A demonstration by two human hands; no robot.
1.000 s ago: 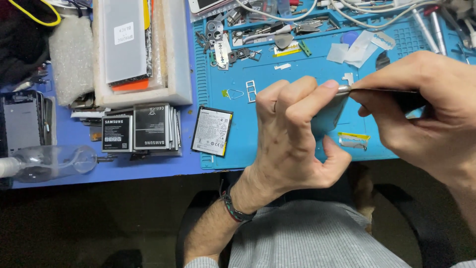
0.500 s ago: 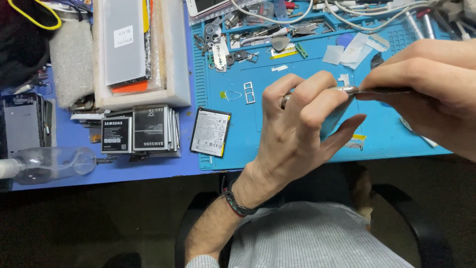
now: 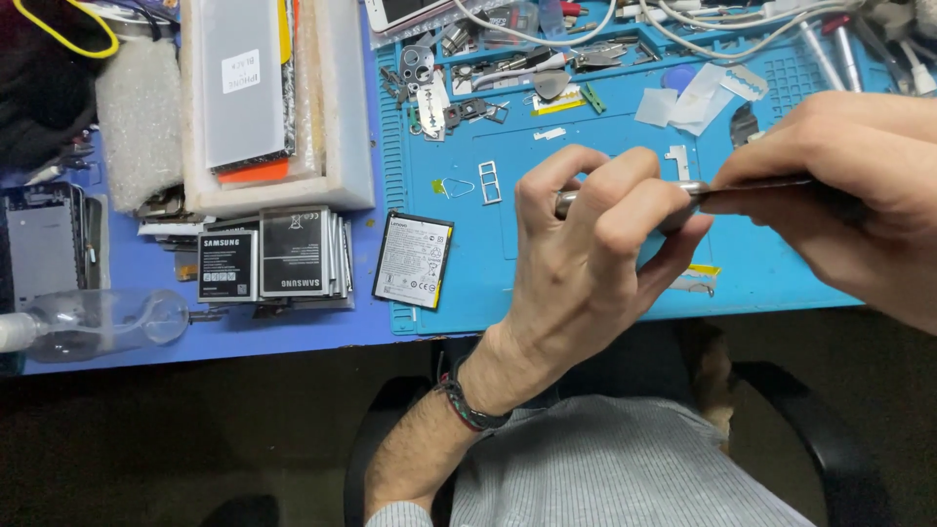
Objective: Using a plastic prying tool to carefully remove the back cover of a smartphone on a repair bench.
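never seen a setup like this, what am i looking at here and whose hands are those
This is one picture from a camera worn on a person's head, looking down at their own two bare hands over a workbench. The left hand, with a dark wristband, and the right hand grip a thin metal tool together; what lies between the fingers is hidden. Under them is a blue repair mat carrying a flat phone battery, a small card tray and loose metal parts. To the left sit a stack of phone batteries, a foam box with flat panels, and a clear plastic bottle.
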